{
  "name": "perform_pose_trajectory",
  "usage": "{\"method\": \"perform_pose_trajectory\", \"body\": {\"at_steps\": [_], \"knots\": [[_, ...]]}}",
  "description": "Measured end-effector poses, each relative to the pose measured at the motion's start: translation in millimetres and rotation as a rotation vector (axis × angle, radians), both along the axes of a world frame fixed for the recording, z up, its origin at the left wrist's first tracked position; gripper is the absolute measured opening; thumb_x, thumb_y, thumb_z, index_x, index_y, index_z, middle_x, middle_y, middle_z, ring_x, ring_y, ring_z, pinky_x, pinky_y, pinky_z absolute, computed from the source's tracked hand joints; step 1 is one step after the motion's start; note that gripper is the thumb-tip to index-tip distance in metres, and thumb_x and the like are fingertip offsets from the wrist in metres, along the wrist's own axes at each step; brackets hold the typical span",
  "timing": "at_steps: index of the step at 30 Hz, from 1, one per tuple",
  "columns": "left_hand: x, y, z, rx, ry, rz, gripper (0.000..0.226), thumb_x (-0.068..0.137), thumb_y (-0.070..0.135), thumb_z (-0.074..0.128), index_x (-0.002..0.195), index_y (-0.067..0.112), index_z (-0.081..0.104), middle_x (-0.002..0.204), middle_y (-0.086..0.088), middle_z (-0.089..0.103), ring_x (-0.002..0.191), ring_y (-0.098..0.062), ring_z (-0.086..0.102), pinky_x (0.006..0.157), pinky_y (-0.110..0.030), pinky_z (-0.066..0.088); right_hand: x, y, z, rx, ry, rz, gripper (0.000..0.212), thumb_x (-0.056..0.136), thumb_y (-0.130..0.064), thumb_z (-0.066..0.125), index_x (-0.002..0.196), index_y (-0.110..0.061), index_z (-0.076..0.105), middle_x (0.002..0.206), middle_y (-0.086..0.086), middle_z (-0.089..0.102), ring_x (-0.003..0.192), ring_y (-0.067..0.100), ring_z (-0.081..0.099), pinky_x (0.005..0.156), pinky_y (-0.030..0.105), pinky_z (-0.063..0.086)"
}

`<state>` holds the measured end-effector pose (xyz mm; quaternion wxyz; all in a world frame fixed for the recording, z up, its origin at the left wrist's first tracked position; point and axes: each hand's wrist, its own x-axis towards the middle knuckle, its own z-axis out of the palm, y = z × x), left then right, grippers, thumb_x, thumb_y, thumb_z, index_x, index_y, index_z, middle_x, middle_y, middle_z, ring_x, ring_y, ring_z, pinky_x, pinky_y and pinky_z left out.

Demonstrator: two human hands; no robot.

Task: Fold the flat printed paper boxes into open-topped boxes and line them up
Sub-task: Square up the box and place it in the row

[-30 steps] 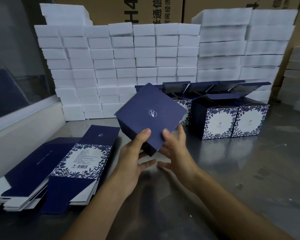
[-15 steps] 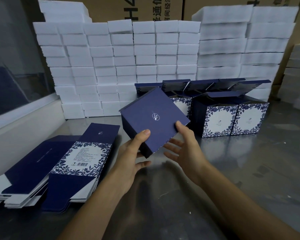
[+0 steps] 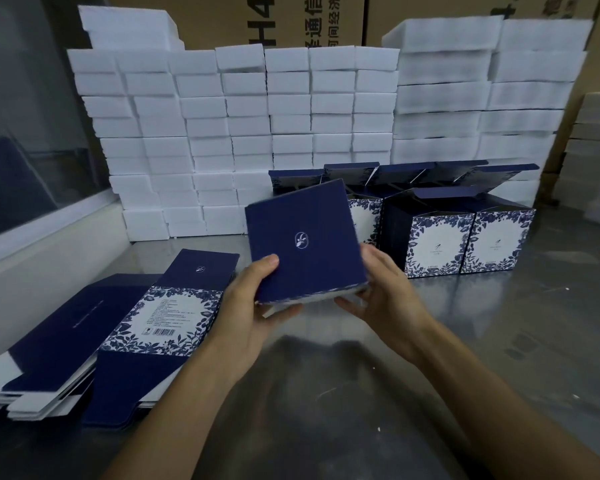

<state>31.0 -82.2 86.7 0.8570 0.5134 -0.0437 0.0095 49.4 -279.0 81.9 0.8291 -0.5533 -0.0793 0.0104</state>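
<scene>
I hold a folded navy box (image 3: 303,240) above the steel table, its plain dark panel with a small white logo turned toward me. My left hand (image 3: 253,303) grips its lower left corner, thumb on the panel and fingers beneath. My right hand (image 3: 385,289) holds the lower right edge, fingers curled behind and under it. Several folded open-topped boxes (image 3: 465,237) with blue floral fronts stand in rows behind. Stacks of flat printed boxes (image 3: 153,320) lie at the left.
White foam blocks (image 3: 243,133) are piled in a wall along the back, with cardboard cartons (image 3: 284,19) behind. A glass partition and white ledge (image 3: 42,237) run along the left. Bare steel tabletop (image 3: 499,341) spreads in front and to the right.
The held box has turned so its dark panel faces me more squarely. My right hand, briefly spread off it, has come back and taken the lower right edge.
</scene>
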Motion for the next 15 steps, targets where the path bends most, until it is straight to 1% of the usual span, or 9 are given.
{"method": "perform_pose_trajectory", "body": {"at_steps": [2,4,5,7,8,10,11,13,15], "knots": [[4,1,1,-0.040,0.034,0.176,0.027,0.083,0.025,0.076,0.104,0.016,0.063,0.117,-0.013,0.070,0.107,-0.024,0.069,0.078,-0.047,0.060,1,0,-1,0.036,-0.084,-0.059,0.083,0.069,-0.025,0.086,0.141,-0.028,0.044,0.119,0.000,0.073,0.107,0.018,0.071,0.083,0.043,0.060],[7,2,3,0.034,0.025,0.311,0.021,0.088,0.023,0.072,0.104,0.024,0.059,0.118,-0.011,0.066,0.106,-0.021,0.068,0.076,-0.048,0.062,2,2,-3,-0.068,-0.167,-0.108,0.092,0.067,-0.015,0.089,0.144,-0.031,0.042,0.119,0.001,0.072,0.109,0.021,0.070,0.086,0.047,0.059],[8,3,3,0.101,-0.009,0.358,0.018,0.091,0.023,0.070,0.104,0.032,0.060,0.118,-0.007,0.066,0.104,-0.018,0.068,0.075,-0.046,0.062,2,2,-5,-0.154,-0.209,-0.139,0.088,0.069,-0.011,0.088,0.143,-0.033,0.044,0.118,0.001,0.071,0.108,0.020,0.070,0.088,0.046,0.059],[7,4,4,0.268,-0.098,0.449,0.023,0.097,0.023,0.062,0.093,0.045,0.068,0.111,0.000,0.069,0.093,-0.010,0.071,0.074,-0.036,0.062,2,5,-7,-0.249,-0.284,-0.173,0.070,0.079,-0.002,0.080,0.134,-0.034,0.052,0.112,0.000,0.071,0.102,0.016,0.071,0.081,0.038,0.060],[6,4,6,0.317,-0.123,0.467,0.025,0.099,0.025,0.059,0.090,0.046,0.071,0.106,0.003,0.072,0.090,-0.008,0.071,0.076,-0.033,0.061,2,7,-7,-0.250,-0.307,-0.176,0.063,0.083,0.003,0.076,0.129,-0.033,0.054,0.110,0.000,0.072,0.098,0.015,0.071,0.076,0.032,0.059],[4,3,8,0.304,-0.104,0.413,0.022,0.099,0.037,0.056,0.090,0.042,0.075,0.099,0.006,0.076,0.090,-0.010,0.073,0.084,-0.039,0.059,1,8,-7,-0.243,-0.320,-0.185,0.049,0.085,0.009,0.070,0.117,-0.026,0.058,0.107,0.003,0.072,0.094,0.016,0.072,0.071,0.028,0.058],[3,1,10,0.274,-0.075,0.362,0.022,0.097,0.046,0.056,0.089,0.042,0.076,0.095,0.008,0.077,0.088,-0.009,0.073,0.084,-0.043,0.059,0,8,-7,-0.242,-0.320,-0.187,0.040,0.085,0.009,0.068,0.109,-0.023,0.059,0.107,0.005,0.072,0.094,0.019,0.072,0.072,0.032,0.059],[0,1,12,0.249,-0.036,0.284,0.027,0.085,0.069,0.057,0.087,0.049,0.074,0.093,0.016,0.076,0.081,0.000,0.071,0.074,-0.043,0.056,0,7,-7,-0.243,-0.315,-0.137,0.022,0.083,-0.003,0.063,0.087,-0.025,0.061,0.097,0.002,0.072,0.091,0.020,0.070,0.080,0.043,0.060],[-3,1,13,0.273,-0.053,0.253,0.043,0.070,0.084,0.057,0.091,0.050,0.072,0.098,0.017,0.075,0.082,0.004,0.070,0.069,-0.040,0.055,0,9,-8,-0.209,-0.302,-0.049,0.011,0.079,-0.023,0.059,0.073,-0.030,0.064,0.085,-0.008,0.071,0.082,0.013,0.069,0.081,0.037,0.058]]}}
